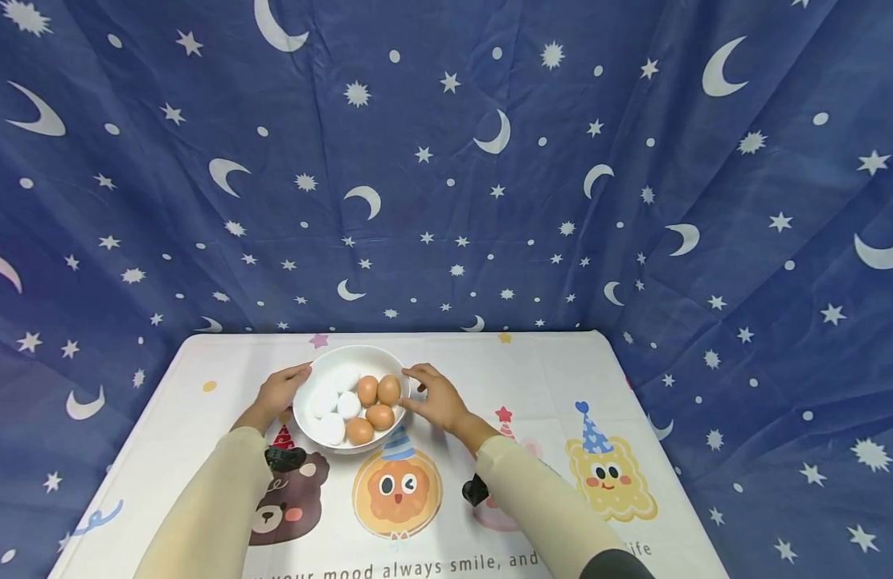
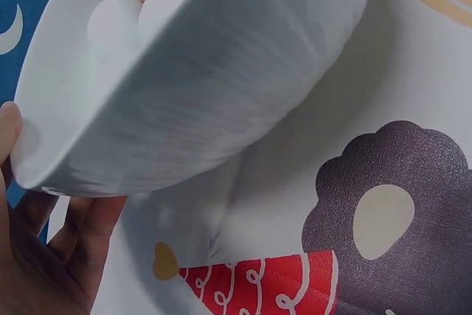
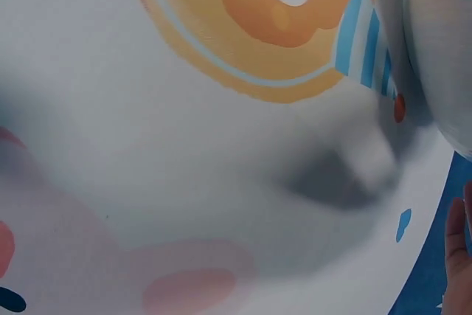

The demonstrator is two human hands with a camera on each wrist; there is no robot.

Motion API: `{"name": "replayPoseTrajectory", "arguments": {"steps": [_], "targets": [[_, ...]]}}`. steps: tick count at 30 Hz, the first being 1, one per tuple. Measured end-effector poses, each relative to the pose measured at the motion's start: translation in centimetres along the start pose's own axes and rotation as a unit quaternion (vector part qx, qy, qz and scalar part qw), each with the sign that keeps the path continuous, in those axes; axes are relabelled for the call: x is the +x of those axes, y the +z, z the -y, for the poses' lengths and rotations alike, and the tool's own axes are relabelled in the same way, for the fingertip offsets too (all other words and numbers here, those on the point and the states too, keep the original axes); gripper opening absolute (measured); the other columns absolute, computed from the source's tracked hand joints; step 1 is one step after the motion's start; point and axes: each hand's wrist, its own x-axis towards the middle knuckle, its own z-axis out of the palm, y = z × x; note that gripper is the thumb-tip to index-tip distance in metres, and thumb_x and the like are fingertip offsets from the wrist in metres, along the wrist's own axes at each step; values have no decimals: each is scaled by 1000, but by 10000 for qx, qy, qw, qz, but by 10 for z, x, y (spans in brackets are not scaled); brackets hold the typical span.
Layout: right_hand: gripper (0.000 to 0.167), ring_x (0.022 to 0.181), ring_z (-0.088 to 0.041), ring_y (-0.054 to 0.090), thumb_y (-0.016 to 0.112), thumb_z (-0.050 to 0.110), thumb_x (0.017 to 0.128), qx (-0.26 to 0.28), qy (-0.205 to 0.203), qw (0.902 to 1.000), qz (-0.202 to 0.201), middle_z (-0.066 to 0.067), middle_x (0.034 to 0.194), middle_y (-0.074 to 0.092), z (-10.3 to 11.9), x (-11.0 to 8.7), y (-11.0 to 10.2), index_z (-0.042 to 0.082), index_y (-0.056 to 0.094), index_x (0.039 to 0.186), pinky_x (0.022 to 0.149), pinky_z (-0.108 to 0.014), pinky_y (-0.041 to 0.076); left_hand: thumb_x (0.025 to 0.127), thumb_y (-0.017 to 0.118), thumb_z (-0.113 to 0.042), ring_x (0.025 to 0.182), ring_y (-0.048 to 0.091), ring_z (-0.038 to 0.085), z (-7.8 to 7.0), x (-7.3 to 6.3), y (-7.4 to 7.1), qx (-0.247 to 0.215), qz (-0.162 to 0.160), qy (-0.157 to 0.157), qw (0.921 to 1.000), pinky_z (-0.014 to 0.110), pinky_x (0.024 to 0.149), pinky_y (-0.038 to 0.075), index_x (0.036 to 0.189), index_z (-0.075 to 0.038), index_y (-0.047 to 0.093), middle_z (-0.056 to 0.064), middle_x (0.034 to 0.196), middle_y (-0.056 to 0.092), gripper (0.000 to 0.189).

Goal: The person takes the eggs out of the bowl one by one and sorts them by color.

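Note:
A white bowl [image 1: 323, 438] with several white eggs [image 1: 348, 405] and several brown eggs [image 1: 379, 416] in it is between my two hands. On its left side my left hand [image 1: 278, 394] grips the rim. The left wrist view shows that thumb [image 2: 9, 132] at the rim and the fingers [image 2: 92, 237] below the bowl's outer wall. My right hand [image 1: 440, 400] holds the opposite side, thumb and forefinger at the rim. Only some of its fingers [image 3: 457, 245] show at the right edge of the right wrist view, near the bowl's wall [image 3: 441, 49].
Cartoon prints cover the white tabletop [image 1: 200, 458], among them a bear [image 1: 290, 511] and a round smiling face [image 1: 398, 492]. A blue curtain [image 1: 446, 201] with moons and stars hangs behind the table and along both sides.

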Motion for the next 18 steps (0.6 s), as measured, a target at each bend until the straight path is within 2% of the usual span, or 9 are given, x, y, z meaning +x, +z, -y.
{"name": "replayPoseTrajectory", "arguments": {"steps": [6,13,15,18], "targets": [[54,90,-16,59,78,25,85,237,-11,9993,-280,0,130,59,2,4,-1,12,61,135,79,-25,50,105,32,-52,131,45,42,1,1,1,14,9,-59,10000,46,102,48,151,-8,36,23,156,30,64],[53,80,-16,57,77,25,85,495,102,9984,-260,-1,133,59,12,10,2,13,61,134,71,-20,47,105,34,-51,108,59,34,1,1,0,-54,13,-31,10000,31,78,57,151,-7,37,27,152,35,63],[52,84,-17,58,76,26,86,551,199,9981,-194,-1,134,59,15,12,3,14,61,134,70,-20,48,105,34,-51,108,60,33,2,1,0,-59,25,-44,10000,32,78,57,151,-8,37,26,153,35,63],[52,99,-18,61,76,26,86,610,371,9974,-118,-1,135,59,18,15,4,14,62,134,74,-20,48,104,34,-52,118,56,36,2,2,0,-59,45,-101,9999,38,90,55,152,-9,36,24,155,33,63]]}}
